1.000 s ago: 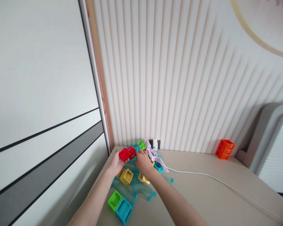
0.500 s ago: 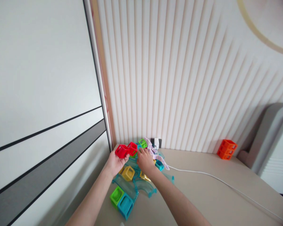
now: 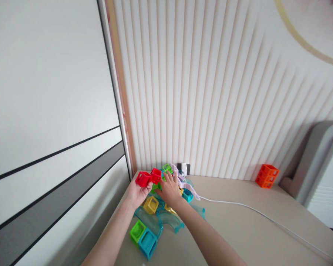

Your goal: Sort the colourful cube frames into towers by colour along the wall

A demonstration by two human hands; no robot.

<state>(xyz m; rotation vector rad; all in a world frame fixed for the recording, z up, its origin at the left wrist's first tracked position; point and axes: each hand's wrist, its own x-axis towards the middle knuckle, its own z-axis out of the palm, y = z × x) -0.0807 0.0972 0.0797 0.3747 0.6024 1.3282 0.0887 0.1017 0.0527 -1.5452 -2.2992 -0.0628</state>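
Two joined red cube blocks (image 3: 143,179) are held in my left hand (image 3: 137,191), its fingers curled under them. Just right of them, my right hand (image 3: 170,189) reaches over the toy pile with its fingers spread; nothing shows in its grasp. Around it lie a green cube block (image 3: 167,168), a lilac track piece (image 3: 190,188) and a blue cube block (image 3: 187,195). Nearer to me are a yellow cube block (image 3: 151,205), clear teal track pieces (image 3: 170,219), and a green block (image 3: 137,229) beside a larger blue block (image 3: 148,243). My right hand hides part of the pile.
A stack of orange cube blocks (image 3: 267,176) stands by the ribbed wall at right, near a grey-white appliance (image 3: 319,166). From a white plug (image 3: 184,169) at the wall, a white cable (image 3: 244,203) crosses the tabletop (image 3: 227,225). A white panel (image 3: 72,177) borders the left.
My right hand's fingers have spread and lifted slightly, uncovering more green blocks beneath. My left hand keeps the red blocks in nearly the same place.
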